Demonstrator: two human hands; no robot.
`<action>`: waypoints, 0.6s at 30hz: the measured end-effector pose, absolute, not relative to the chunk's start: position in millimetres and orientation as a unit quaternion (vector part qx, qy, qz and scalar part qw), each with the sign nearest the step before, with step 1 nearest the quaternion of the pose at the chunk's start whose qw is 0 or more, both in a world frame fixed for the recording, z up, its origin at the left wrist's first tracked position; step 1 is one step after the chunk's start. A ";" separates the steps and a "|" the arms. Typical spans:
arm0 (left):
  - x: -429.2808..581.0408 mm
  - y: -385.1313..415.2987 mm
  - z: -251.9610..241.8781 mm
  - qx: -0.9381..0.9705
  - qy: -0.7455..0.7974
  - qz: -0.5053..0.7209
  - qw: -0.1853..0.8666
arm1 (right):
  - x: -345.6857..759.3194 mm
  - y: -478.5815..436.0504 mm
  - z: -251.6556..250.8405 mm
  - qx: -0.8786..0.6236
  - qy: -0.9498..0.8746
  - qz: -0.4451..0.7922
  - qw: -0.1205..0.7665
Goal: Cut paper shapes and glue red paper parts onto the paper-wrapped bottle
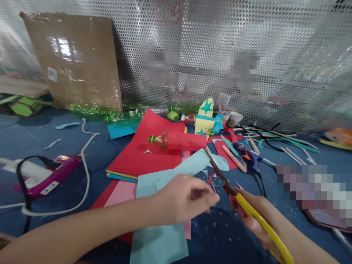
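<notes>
My right hand (255,216) is wrapped around a pair of scissors (264,223) with yellow handles, its dark blades pointing up and away to the left. Left of it, my left hand (184,200) hovers over light blue paper (159,242), fingers curled in and thumb near the fingertips. Whether anything small sits in that pinch is hidden. A curled light blue strip (189,165) reaches toward the scissor tips. Beyond lies a plastic bottle (187,140) with a green cap, wrapped in red paper, on a stack of red sheets (132,156).
A glue gun (250,157) and paper scraps lie to the right, near a phone-like device (319,198), partly blurred out. On the left are a purple power strip (55,176) and a white cable (87,172). Cardboard (79,62) leans at the back beside a yellow star-decorated cutout (204,115).
</notes>
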State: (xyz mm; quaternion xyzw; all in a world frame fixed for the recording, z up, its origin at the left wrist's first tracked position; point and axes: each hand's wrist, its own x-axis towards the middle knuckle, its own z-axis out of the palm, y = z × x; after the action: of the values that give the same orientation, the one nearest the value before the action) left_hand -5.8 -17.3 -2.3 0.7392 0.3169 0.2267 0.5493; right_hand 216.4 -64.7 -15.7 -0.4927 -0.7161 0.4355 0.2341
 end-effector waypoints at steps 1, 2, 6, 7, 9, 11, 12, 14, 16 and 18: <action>-1.0 -19.7 -7.6 0.659 0.308 0.216 0.651 | 216.5 -64.9 -17.6 -0.488 -0.716 0.441 0.235; 3.6 -20.4 -13.2 0.581 0.296 0.216 0.727 | 216.3 -65.2 -19.8 -0.481 -0.716 0.445 0.242; 12.4 -11.8 -25.5 0.390 0.278 0.302 0.825 | 212.5 -67.9 -28.2 -0.472 -0.691 0.459 0.298; 11.8 -8.9 -24.6 0.375 0.274 0.328 0.823 | 211.2 -68.8 -29.7 -0.476 -0.680 0.467 0.306; 8.8 -4.1 -19.7 0.370 0.274 0.366 0.809 | 209.1 -70.6 -31.6 -0.479 -0.657 0.491 0.312; 5.1 -1.3 -13.4 0.376 0.275 0.410 0.784 | 207.8 -72.3 -32.7 -0.477 -0.642 0.511 0.316; 3.7 -0.7 -10.9 0.379 0.272 0.434 0.771 | 207.4 -73.1 -33.1 -0.476 -0.637 0.516 0.319; 2.4 -0.6 -7.7 0.379 0.267 0.470 0.751 | 206.7 -74.3 -33.6 -0.473 -0.636 0.518 0.320; 2.6 -2.1 -7.2 0.371 0.269 0.483 0.746 | 205.7 -75.0 -33.7 -0.470 -0.650 0.505 0.320; 3.7 -5.0 -8.2 0.363 0.276 0.484 0.747 | 203.9 -75.1 -32.8 -0.461 -0.678 0.482 0.309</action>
State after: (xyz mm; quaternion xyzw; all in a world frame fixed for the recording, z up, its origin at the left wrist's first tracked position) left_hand 3.7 -5.0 -8.2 0.3633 0.2764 0.4841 0.7465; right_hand 203.9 -75.1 -32.8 -0.4606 -0.6782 0.4822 0.3087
